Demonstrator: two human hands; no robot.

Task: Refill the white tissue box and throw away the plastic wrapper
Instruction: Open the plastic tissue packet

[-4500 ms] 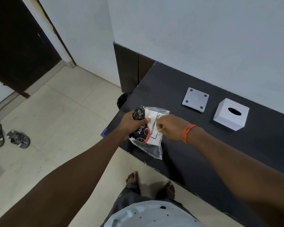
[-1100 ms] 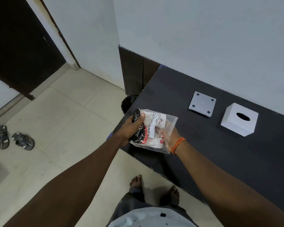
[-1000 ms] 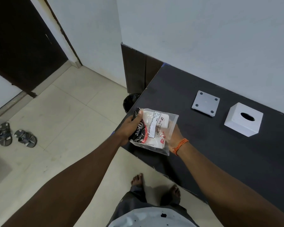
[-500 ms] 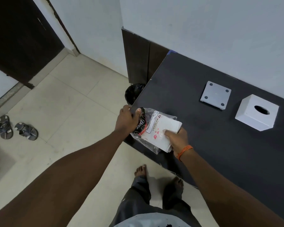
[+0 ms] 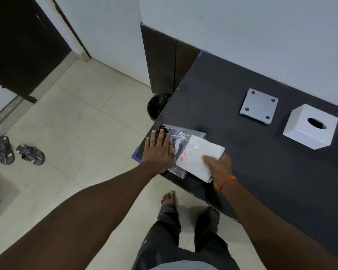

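A clear plastic wrapper (image 5: 179,136) with black and red print lies on the dark table (image 5: 261,162) near its left corner. My left hand (image 5: 158,152) presses flat on the wrapper's left end, fingers spread. My right hand (image 5: 218,165) grips a white stack of tissues (image 5: 197,155) that sticks partly out of the wrapper's right side. The white tissue box (image 5: 310,126) stands upright at the right with its oval slot on top. Its flat white base plate (image 5: 259,106) lies beside it, to the left.
A bin lined with a black bag (image 5: 157,107) stands on the floor by the table's left edge. A pair of sandals (image 5: 18,152) lies on the tiled floor at left. A dark door (image 5: 23,45) is at far left. My bare feet stand below the table's front edge.
The wrapper has come down onto the table. My left hand went from gripping its end to pressing flat on it. My right hand has drawn the tissue stack further out to the right.
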